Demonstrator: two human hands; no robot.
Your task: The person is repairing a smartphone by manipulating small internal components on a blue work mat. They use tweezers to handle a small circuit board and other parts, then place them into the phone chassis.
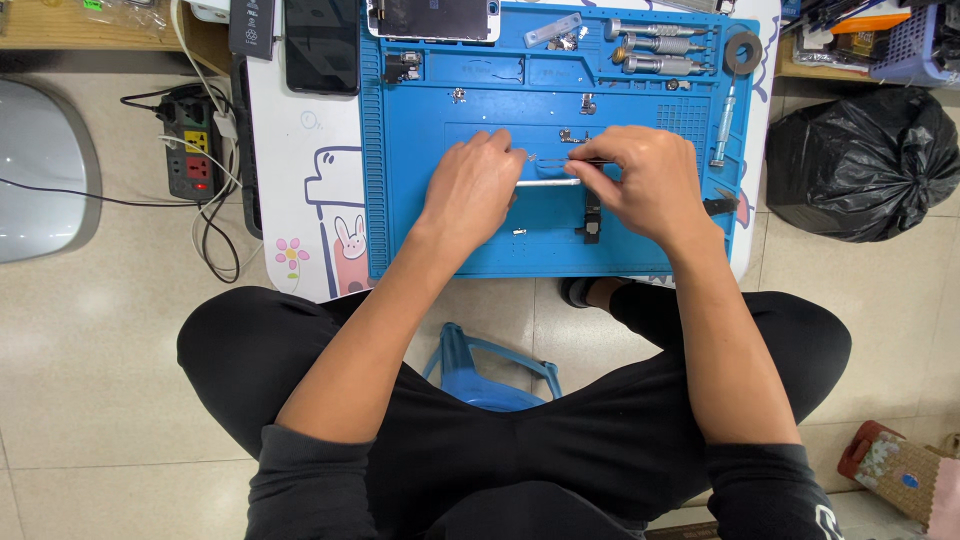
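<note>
Both hands work at the middle of a blue mat [400,150] on the white counter [300,150]: the left hand [470,190] has its grip curled together over a thin silver rod [547,183] that lies flat between the hands, while the right hand [650,180] has its grip pinched on dark tweezers [585,161] pointing toward nine o'clock. Tiny metal parts [570,135] lie just beyond the fingertips at twelve o'clock. Three silver screwdrivers [660,45] rest at one o'clock, and a dark phone [320,45] at eleven.

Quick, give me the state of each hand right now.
Left hand: fingers curled, resting on the blue mat, touching the silver rod.
Right hand: closed, pinching a thin dark tool, likely tweezers.
</note>
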